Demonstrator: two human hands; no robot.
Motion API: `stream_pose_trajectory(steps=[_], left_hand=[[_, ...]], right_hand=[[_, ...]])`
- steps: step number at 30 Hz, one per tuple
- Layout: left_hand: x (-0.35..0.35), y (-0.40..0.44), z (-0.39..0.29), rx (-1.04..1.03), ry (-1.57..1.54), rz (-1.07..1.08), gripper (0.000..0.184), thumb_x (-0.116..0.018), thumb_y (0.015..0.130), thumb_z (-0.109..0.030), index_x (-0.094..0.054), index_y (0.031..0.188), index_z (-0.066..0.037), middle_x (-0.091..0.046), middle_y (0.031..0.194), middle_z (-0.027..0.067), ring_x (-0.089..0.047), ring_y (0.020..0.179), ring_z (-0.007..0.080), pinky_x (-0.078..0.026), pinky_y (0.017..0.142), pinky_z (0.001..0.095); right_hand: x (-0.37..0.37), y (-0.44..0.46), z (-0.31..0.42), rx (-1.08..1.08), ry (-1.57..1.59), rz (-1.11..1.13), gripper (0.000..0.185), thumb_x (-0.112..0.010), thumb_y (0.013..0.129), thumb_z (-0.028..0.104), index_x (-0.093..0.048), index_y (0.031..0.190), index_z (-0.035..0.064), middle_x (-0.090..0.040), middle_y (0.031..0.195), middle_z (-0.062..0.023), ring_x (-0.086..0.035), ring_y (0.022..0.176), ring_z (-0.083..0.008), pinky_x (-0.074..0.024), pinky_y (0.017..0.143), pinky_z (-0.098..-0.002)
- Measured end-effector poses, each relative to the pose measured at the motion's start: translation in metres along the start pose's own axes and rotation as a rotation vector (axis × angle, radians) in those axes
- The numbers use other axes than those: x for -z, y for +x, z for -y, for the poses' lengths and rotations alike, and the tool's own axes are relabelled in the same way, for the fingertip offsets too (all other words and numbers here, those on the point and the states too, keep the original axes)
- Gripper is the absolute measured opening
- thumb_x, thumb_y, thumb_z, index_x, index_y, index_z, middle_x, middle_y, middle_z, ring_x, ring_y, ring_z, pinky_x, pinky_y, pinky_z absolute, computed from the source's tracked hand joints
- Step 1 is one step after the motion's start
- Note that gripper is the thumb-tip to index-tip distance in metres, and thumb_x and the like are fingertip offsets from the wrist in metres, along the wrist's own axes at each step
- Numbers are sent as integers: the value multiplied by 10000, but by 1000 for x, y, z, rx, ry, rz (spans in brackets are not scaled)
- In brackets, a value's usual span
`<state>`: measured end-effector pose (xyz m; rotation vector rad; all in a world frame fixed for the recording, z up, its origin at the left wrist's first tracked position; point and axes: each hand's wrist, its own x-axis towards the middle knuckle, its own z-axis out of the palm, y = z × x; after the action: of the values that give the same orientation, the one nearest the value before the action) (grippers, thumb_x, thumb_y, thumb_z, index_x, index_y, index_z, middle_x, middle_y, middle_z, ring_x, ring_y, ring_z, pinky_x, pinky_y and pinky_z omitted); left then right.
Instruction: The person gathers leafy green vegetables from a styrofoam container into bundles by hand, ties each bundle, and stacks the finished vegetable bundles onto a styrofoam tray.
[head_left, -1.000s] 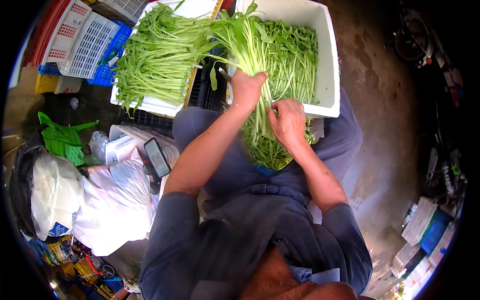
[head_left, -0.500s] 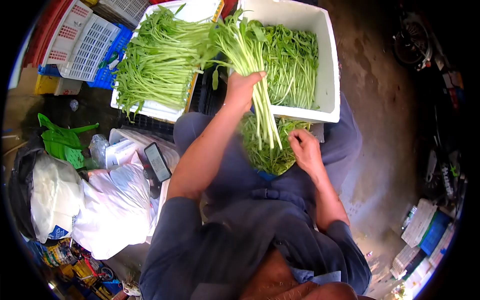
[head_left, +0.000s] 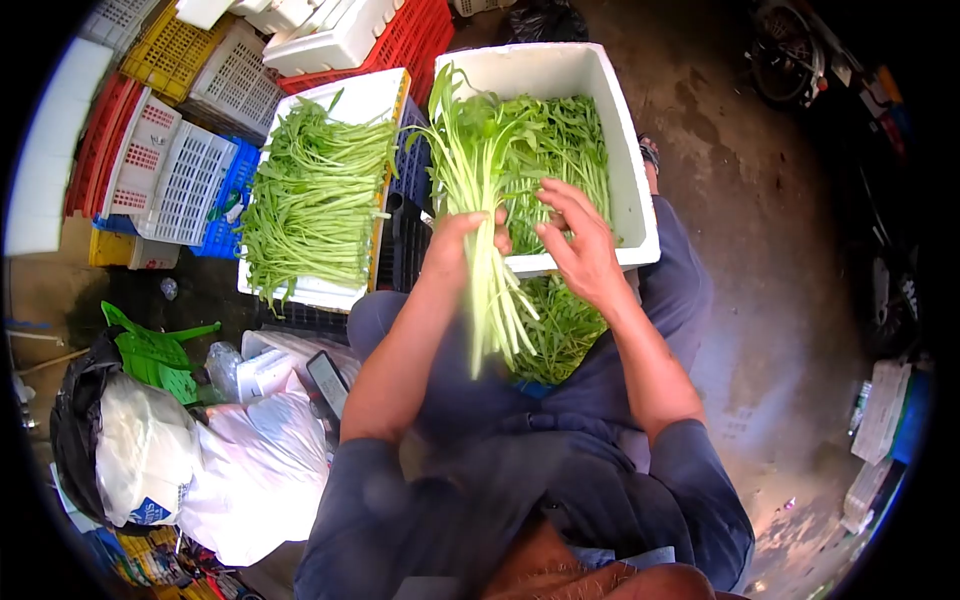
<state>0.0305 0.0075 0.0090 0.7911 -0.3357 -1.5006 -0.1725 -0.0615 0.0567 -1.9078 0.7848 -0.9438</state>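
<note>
Here, the left hand [head_left: 455, 246] was wrapped around a bunch of long-stemmed leafy greens [head_left: 484, 188], leaves over the white foam box [head_left: 520, 72] and pale stem ends above a loose green heap [head_left: 562, 328] on its near side. The right hand [head_left: 583, 248], fingers loosely spread, was apart from the left, just beside the bunch. Further greens [head_left: 320, 205] covered a foam tray [head_left: 353, 93] left of the box

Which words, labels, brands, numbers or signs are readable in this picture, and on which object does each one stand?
No text reads with certainty.
Blue label on the whitish plastic bag: pale lettering, too small and blurred to read.
Phone screen: nothing legible.
White foam box: no lettering that I can make out.
</note>
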Motion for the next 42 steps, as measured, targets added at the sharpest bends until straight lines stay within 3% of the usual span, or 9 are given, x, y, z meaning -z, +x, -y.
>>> stream_pose_trajectory(steps=[2,7,19,26,29,32,33,39,42], left_hand=[[-4,-3,-2,13,-32,60,360,-692,845,-293,-633,1063,-13,-618,775,101,-603,690,236,-510,633,352],[0,-1,1,-8,15,5,365,-737,829,-225,-628,1097,-1,-654,824,89,-627,640,206,-552,553,328],[7,6,3,4,3,-108,278,-709,831,-171,-655,1041,3,-669,808,126,-654,657,237,-565,593,342],[24,10,-4,10,-74,-135,292,-715,841,-260,-678,1007,-22,-653,780,117,-623,679,224,-532,598,334],[25,12,-8,-17,-20,-124,267,-737,850,-190,-671,1033,-7,-661,812,123,-648,670,234,-554,585,348],[5,13,-5,-41,83,-160,330,-753,848,-67,-622,1140,16,-675,877,129,-677,687,238,-601,610,372],[4,14,1,-29,133,-165,346,-752,847,-51,-611,1156,18,-676,895,130,-680,693,237,-607,618,376],[-14,21,31,-27,210,-193,377,-722,861,14,-578,1209,33,-665,981,118,-679,835,234,-590,719,351],[-1,21,36,38,71,-202,368,-709,867,22,-579,1211,30,-665,981,108,-681,828,236,-580,737,356]], right_hand=[[-3,17,0,-60,-20,63,383,-645,921,76,-596,1289,-21,-565,1393,-170,-622,868,-192,-523,770,-307],[-15,17,-12,41,-86,61,190,-676,911,177,-705,1031,31,-650,904,-146,-637,767,-333,-498,691,-408],[-1,-14,6,-38,-156,36,97,-692,892,105,-685,918,11,-657,854,-146,-647,764,-345,-505,682,-408],[3,-94,-10,-303,-37,198,145,-691,901,120,-699,976,-3,-686,933,-169,-670,803,-344,-526,736,-392],[10,-126,-40,-197,-159,402,295,-685,924,185,-680,1147,-9,-687,1067,-205,-679,857,-342,-531,787,-399],[10,-135,-51,-199,-348,274,484,-692,923,189,-582,1336,-38,-677,1134,-237,-673,1015,-278,-523,875,-384],[19,-105,-11,-713,-53,355,631,-709,908,226,-483,1415,-75,-570,1357,-286,-572,1273,-313,-455,1051,-410],[-45,-64,-6,-520,-110,303,919,-755,862,232,-227,1535,-102,-502,1419,-312,-523,1309,-354,-424,1086,-396],[-71,-71,-41,-536,371,192,917,-764,856,193,-226,1538,-101,-513,1416,-270,-506,1321,-312,-417,1091,-374]])
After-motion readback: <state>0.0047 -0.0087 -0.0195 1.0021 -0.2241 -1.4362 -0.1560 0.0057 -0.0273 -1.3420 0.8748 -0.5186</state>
